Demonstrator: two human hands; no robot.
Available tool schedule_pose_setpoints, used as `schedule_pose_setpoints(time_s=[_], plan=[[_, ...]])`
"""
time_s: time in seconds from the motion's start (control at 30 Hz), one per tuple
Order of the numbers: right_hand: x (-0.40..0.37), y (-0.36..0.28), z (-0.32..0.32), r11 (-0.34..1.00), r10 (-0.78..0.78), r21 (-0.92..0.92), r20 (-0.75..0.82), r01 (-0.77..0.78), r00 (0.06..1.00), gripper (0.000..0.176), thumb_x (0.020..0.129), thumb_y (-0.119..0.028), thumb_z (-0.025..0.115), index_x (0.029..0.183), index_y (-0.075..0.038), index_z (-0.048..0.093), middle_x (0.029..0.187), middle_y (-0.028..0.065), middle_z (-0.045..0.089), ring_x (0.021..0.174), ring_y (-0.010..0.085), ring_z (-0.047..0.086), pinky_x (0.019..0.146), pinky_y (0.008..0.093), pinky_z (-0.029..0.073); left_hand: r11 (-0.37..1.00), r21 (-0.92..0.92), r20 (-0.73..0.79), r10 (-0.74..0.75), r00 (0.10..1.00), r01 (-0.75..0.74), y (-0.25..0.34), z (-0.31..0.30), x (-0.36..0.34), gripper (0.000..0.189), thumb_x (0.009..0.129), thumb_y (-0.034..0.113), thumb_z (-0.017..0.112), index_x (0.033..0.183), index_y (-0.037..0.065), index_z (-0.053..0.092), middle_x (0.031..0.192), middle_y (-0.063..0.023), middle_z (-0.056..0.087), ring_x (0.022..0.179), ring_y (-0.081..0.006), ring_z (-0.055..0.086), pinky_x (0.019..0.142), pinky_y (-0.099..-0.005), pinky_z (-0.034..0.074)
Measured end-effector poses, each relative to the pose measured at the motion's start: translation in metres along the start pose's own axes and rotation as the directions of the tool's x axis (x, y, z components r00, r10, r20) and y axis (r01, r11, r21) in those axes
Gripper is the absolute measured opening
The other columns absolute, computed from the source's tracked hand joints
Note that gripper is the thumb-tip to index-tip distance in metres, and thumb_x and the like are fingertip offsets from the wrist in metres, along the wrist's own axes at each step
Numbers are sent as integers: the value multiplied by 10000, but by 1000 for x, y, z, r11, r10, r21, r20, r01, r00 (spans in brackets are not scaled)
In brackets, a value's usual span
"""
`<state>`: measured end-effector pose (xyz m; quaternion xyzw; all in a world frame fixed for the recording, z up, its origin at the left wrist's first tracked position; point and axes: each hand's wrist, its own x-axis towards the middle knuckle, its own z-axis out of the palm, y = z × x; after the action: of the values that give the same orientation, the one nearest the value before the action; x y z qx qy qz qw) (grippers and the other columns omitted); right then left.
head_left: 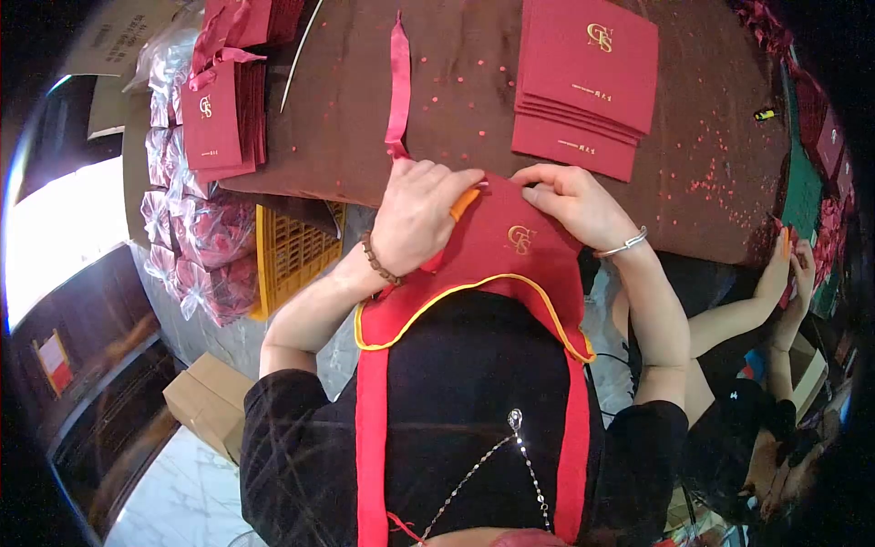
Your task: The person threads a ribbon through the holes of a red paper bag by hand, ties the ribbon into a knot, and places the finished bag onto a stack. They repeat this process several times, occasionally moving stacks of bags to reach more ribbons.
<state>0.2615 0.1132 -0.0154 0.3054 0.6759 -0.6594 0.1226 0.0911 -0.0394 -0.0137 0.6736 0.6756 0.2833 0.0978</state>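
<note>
A dark red paper gift bag [518, 205] with a gold logo lies in front of me, over the top of my red apron. My left hand [415, 214] is closed, with thumb and forefinger pinching near its top left edge. An orange piece [465, 202] shows at these fingers; I cannot tell whether it is a tool or a finger cover. Out of the left fist a pink ribbon [399, 91] runs away across the table. At the top right edge, my right hand [574, 205] grips the bag between thumb and bent fingers.
Stacked red bags [588, 82] lie on the brown-covered table [346, 118], among small red scraps. More bags with ribbons [214, 118] stand at left, near plastic-wrapped bundles [214, 264] and a yellow crate [292, 251]. A co-worker's hands [788, 269] are at right.
</note>
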Motion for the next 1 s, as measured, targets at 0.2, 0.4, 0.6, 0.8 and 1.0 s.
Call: schedule_pose_setpoints(time_s=[0.2,0.4,0.6,0.8,1.0], plan=[[0,5,1,999,-18,-38,7,18,1000,277,894,-109,536,1120,48,572,818,-11,592,748,38,507,680,197,429,986,134,45,98,994,-104,7,8,-5,207,766,134,619,970,96,620,807,-35,543,732,-200,526,718,-344,361],[-2,4,2,999,-35,20,15,35,999,282,886,-111,563,1113,56,577,818,-12,593,753,36,509,678,195,431,999,-32,5,12,1000,-12,8,8,-4,265,758,57,651,1020,74,622,876,-64,604,785,-265,576,692,-361,440],[0,13,5,988,-152,-31,-51,150,987,290,845,-162,589,1045,47,606,662,68,601,620,77,517,604,275,443,992,-124,-19,-34,999,31,4,11,-3,191,754,66,670,942,74,638,807,-65,609,754,-263,587,684,-348,447],[-1,7,4,991,-124,-64,-63,120,990,294,839,-185,588,1035,32,614,638,77,586,594,105,521,606,296,446,999,-45,-17,1,1000,-2,7,14,2,141,741,91,674,878,102,641,804,-42,603,758,-221,576,665,-330,397],[-3,0,6,993,-56,-108,-17,54,998,267,869,-110,579,1086,45,588,840,16,616,769,52,531,694,217,449,998,43,-8,46,999,-46,11,17,5,121,736,82,657,851,89,622,767,-41,577,735,-225,559,653,-342,370]])
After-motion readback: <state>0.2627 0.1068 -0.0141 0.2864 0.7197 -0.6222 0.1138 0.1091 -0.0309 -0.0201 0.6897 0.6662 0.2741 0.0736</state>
